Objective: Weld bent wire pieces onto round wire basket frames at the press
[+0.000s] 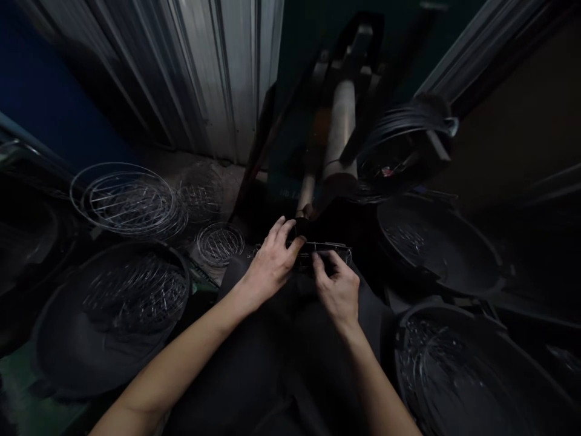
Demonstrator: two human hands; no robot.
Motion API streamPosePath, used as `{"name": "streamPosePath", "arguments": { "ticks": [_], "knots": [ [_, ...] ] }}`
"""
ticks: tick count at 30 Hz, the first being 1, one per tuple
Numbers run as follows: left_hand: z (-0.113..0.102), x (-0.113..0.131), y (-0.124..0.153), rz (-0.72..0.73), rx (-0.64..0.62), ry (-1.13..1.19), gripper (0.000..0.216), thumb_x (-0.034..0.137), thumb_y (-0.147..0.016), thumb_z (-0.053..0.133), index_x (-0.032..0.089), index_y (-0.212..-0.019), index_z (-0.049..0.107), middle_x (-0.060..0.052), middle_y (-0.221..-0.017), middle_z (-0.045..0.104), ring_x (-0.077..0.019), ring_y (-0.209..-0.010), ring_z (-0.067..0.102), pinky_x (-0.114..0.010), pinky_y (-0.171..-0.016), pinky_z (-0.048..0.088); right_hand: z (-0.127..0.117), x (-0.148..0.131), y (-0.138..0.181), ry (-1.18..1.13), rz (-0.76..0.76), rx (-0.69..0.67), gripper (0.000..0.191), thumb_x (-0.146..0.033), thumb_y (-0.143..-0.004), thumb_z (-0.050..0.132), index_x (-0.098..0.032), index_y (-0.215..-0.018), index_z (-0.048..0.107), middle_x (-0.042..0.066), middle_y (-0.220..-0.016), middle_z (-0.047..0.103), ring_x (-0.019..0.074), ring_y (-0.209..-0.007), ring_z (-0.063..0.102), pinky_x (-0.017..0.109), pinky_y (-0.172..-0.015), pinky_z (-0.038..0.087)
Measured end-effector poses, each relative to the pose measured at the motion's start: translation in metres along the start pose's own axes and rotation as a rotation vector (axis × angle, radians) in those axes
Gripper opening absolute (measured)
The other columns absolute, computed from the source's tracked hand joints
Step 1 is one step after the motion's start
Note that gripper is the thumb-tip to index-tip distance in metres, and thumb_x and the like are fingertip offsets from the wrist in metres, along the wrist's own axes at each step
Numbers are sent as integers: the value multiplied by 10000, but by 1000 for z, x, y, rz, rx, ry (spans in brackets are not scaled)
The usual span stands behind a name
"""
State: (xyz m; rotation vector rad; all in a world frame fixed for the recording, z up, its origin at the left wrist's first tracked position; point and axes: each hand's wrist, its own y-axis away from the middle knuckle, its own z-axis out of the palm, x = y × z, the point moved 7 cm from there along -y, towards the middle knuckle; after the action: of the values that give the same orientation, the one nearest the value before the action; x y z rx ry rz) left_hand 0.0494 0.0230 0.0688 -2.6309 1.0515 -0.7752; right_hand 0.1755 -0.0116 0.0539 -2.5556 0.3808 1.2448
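Note:
My left hand (272, 263) and my right hand (336, 289) hold a narrow wire frame (324, 253) in front of me, above my dark-clothed lap (281, 369). The left fingers curl over its left end, near a dark part that I cannot identify. The right fingertips press on its middle, and the fingers partly hide the frame. A small round wire mesh piece (220, 244) lies just beyond my left hand. A stack of larger wire rings (124, 200) lies farther left.
Black round tubs holding wire pieces stand on both sides, at left (43, 339), right (492, 254) and lower right (399, 357). Ahead stands a machine with a pale roller (340, 127), beside a wire coil (403, 145). Corrugated metal sheeting (204, 60) rises behind.

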Motion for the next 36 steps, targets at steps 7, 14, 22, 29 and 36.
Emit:
{"name": "streamPosePath", "arguments": {
  "ticks": [7, 14, 22, 29, 36],
  "knots": [
    [-7, -14, -14, -25, 61, -60, 559, -75, -714, 414, 142, -1228, 402, -198, -1399, 298, -329, -1394, 169, -506, -1042, 387, 10, -9, -21, -63, -67, 28, 347, -475, -838, 487, -165, -834, 643, 21, -686, 635, 112, -525, 486, 218, -523, 379],
    [-5, -19, -22, 5, 106, -75, 543, -46, -764, 384, 135, -1275, 384, -212, -1387, 302, -348, -1377, 199, -495, -1032, 394, 10, -11, -29, -76, -104, 63, 336, -464, -847, 479, -165, -810, 627, 7, -667, 608, 116, -556, 490, 215, -540, 387],
    [-3, -26, -31, 11, 153, -81, 539, -31, -787, 379, 173, -1285, 399, -175, -1387, 343, -302, -1385, 206, -483, -1030, 401, 15, -5, -40, -99, -92, 88, 331, -464, -840, 491, -166, -820, 633, 19, -714, 636, 125, -595, 515, 219, -568, 396],
    [0, -28, -33, -22, 126, -127, 410, 32, -852, 379, 140, -1240, 451, -185, -1398, 354, -302, -1394, 194, -478, -1073, 349, 17, -6, -41, -107, -118, 114, 303, -436, -838, 484, -168, -826, 624, 15, -703, 637, 131, -592, 542, 233, -599, 419],
    [7, -32, -35, -28, 203, -179, 382, 60, -873, 388, 185, -1231, 433, -141, -1395, 382, -291, -1394, 212, -516, -1102, 297, 17, -11, -40, -61, -126, 117, 278, -393, -861, 453, -181, -832, 630, 20, -734, 654, 134, -619, 561, 235, -609, 425]
  ]
}}
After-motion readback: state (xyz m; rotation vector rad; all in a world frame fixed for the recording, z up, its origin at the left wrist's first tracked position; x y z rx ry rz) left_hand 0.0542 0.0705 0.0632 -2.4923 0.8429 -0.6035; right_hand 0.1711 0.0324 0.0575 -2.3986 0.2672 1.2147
